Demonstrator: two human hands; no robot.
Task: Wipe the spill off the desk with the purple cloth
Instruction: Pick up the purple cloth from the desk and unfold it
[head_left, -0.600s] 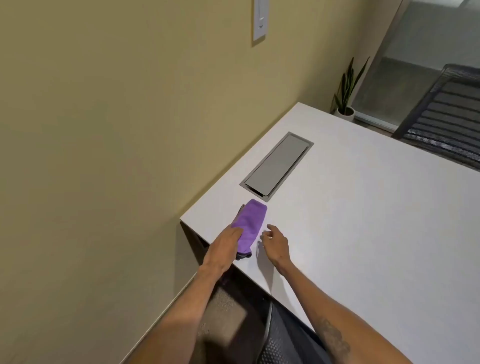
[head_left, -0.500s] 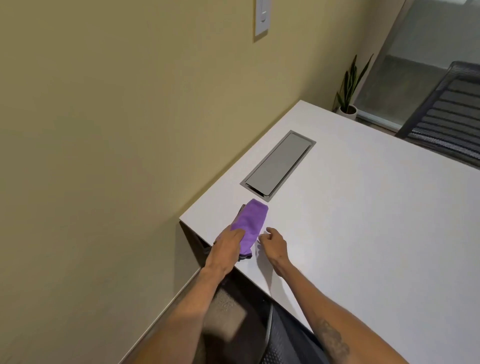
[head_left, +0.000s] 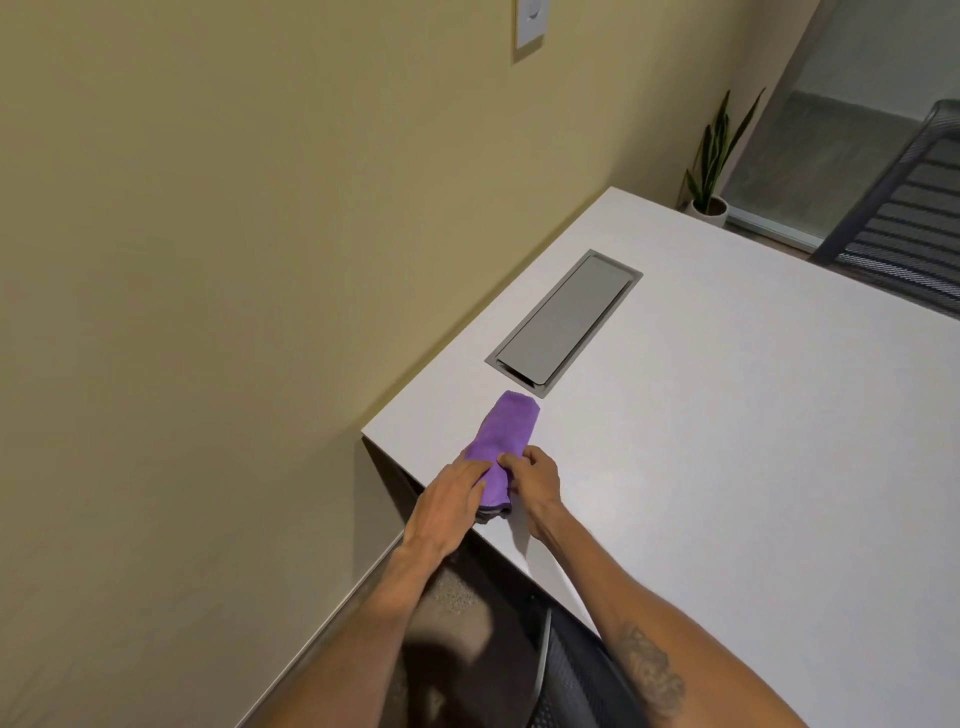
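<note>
Purple cloth (head_left: 501, 441) lies folded at the desk's (head_left: 727, 467) near-left corner edge. Your left hand (head_left: 449, 496) presses it flat; your right hand (head_left: 535, 480) pinches its fold. Bare desk opens toward three o'clock.

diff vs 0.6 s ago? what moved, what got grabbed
The right hand moved left onto the purple cloth; its fingers now pinch the cloth's near end, where earlier they hung just beside it without touching. The left hand stayed resting on the cloth's left side. The cloth lies folded in the same spot on the desk, just short of the grey cable hatch. No spill can be made out.
</note>
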